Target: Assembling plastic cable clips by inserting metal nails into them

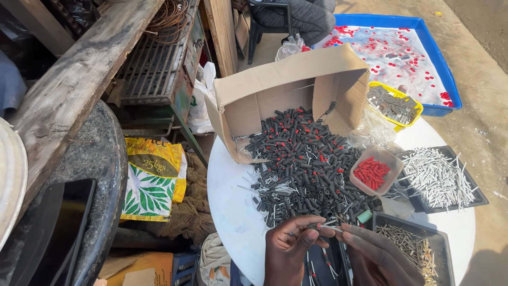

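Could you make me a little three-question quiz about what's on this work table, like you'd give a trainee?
1. True or false: the small clear tub holds red pieces.
2. What spills from the tipped cardboard box onto the white table?
A. dark tubes
B. coins
C. rice
3. Fill in: the left hand and right hand pinch one small dark tube ____ them.

Key: 1 true; 2 A; 3 between.
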